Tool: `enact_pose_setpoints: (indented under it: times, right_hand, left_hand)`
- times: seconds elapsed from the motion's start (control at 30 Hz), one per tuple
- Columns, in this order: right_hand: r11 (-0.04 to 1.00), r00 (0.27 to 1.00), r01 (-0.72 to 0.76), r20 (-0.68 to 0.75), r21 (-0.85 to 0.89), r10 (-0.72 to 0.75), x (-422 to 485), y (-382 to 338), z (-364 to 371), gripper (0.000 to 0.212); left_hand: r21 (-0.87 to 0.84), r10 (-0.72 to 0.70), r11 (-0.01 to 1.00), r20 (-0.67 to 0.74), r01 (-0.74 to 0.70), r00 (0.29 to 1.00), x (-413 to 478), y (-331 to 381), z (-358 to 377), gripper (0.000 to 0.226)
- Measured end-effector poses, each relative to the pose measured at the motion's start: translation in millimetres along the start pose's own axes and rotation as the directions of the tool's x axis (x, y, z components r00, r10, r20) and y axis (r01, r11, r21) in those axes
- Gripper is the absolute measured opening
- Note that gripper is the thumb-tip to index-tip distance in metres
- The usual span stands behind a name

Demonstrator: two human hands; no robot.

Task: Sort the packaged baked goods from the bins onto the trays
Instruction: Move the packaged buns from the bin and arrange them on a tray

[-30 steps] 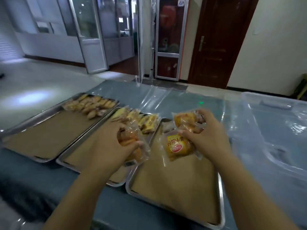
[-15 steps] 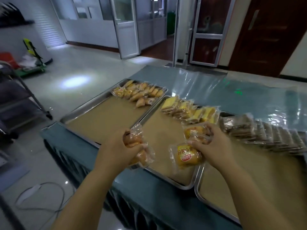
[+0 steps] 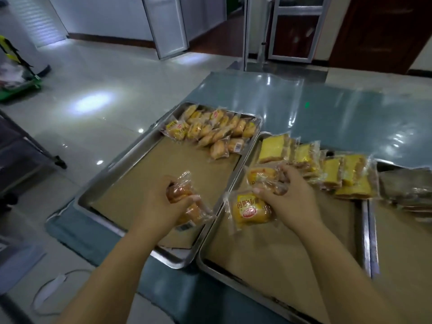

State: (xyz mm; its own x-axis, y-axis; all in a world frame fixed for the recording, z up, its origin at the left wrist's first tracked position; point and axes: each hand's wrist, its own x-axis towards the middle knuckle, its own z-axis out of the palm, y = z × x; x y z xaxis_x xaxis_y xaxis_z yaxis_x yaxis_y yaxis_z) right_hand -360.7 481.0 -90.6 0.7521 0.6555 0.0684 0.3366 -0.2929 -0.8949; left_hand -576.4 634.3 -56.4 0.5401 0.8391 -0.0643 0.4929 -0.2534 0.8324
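Left hand (image 3: 161, 206) grips clear-wrapped brown buns (image 3: 187, 203). They stick out right of the thumb, long axis diagonal, far-left to near-right, above the left tray (image 3: 102, 183). Right hand (image 3: 289, 202) pinches two yellow packs: lower pack (image 3: 250, 210) hangs left of the fingertips, red logo up, long axis crosswise; upper pack (image 3: 260, 175) lies beyond them.

**Left tray** (image 3: 118, 163) as reference: packaged buns (image 3: 210, 129) crowd its far end, and the brown liner (image 3: 152, 174) nearer than them lies bare. On the adjoining tray (image 3: 268, 256) to its right, yellow cake packets (image 3: 327, 169) block the far end, with bare liner nearer.
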Motion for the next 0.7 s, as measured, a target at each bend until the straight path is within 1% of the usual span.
enact_pose_setpoints:
  times: [0.03, 0.1, 0.17, 0.3, 0.37, 0.43, 0.5, 0.6, 0.7]
  right_hand:
    - [1.000, 1.000, -0.006, 0.012, 0.002, 0.006, 4.7, -5.0, 7.9, 0.070]
    - [1.000, 1.000, -0.003, 0.026, -0.010, 0.003, 13.7, -14.3, 24.1, 0.063]
    - [1.000, 0.999, -0.007, 0.044, -0.001, 0.007, 22.7, -23.1, 41.6, 0.061]
    - [0.997, 0.996, -0.069, 0.058, 0.024, 0.067, 48.2, -32.3, 84.0, 0.075]
    - [0.996, 0.994, -0.092, 0.053, 0.021, 0.091, 65.2, -37.1, 107.7, 0.078]
    - [0.992, 0.991, -0.125, 0.053, 0.020, 0.124, 82.6, -41.0, 130.9, 0.076]
    - [0.987, 0.985, -0.157, 0.073, -0.019, 0.158, 98.3, -41.2, 151.3, 0.075]
    - [0.978, 0.972, -0.160, 0.149, -0.135, 0.180, 116.9, -34.6, 174.9, 0.075]
    - [0.947, 0.961, -0.190, 0.147, -0.260, 0.233, 134.5, -29.4, 184.1, 0.077]
  left_hand:
    - [0.000, -0.005, 1.000, 0.002, 0.005, 1.000, 8.1, -6.1, -3.7, 0.027]
    - [-0.006, -0.014, 1.000, 0.006, 0.014, 1.000, 24.6, -18.5, -11.5, 0.024]
    - [-0.057, -0.048, 0.997, 0.007, 0.048, 0.999, 42.3, -31.7, -20.3, 0.022]
    - [-0.124, -0.086, 0.988, 0.029, 0.089, 0.996, 81.7, -56.9, -37.2, 0.019]
    - [-0.126, -0.082, 0.988, 0.065, 0.090, 0.995, 102.9, -68.0, -43.8, 0.018]
    - [-0.111, -0.086, 0.989, 0.111, 0.098, 0.990, 124.1, -77.9, -50.0, 0.019]
    - [-0.070, -0.091, 0.992, 0.140, 0.102, 0.986, 144.5, -88.6, -56.8, 0.021]
    - [-0.005, -0.083, 0.996, 0.191, 0.086, 0.978, 170.9, -107.8, -67.1, 0.020]
    - [0.002, -0.081, 0.997, 0.230, 0.082, 0.970, 193.1, -127.0, -75.2, 0.020]
